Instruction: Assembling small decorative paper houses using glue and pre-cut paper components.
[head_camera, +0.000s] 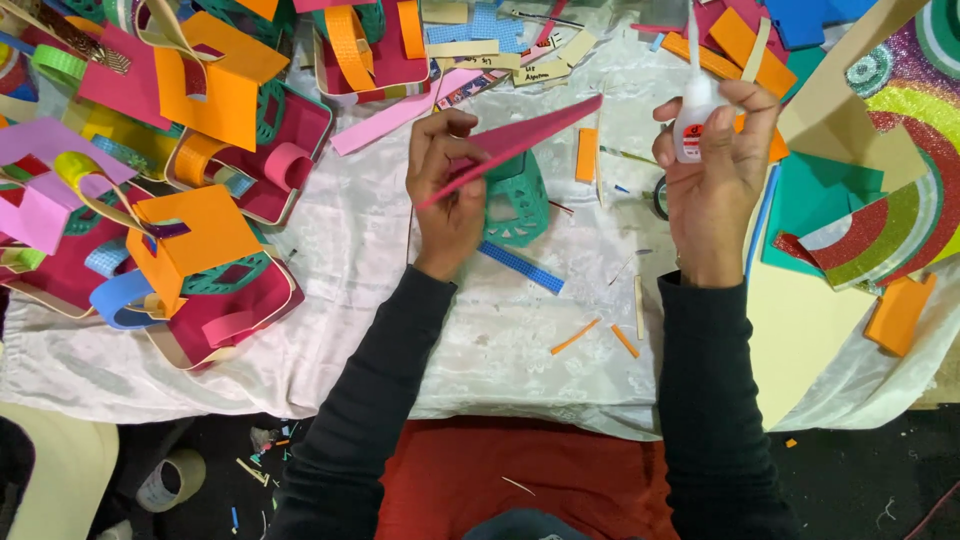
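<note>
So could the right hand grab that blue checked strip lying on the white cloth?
Probably not right away. The right hand is wrapped around a small white glue bottle, so its fingers are busy. The blue checked strip lies uncovered on the white cloth, nearer the left hand.

I am seeing open white cloth (420, 350) on the surface below my hands, carrying only thin paper scraps (575, 337). Finished paper baskets (190, 270) are crowding the left, and glitter sheets (880, 220) are blocking the right.
</note>
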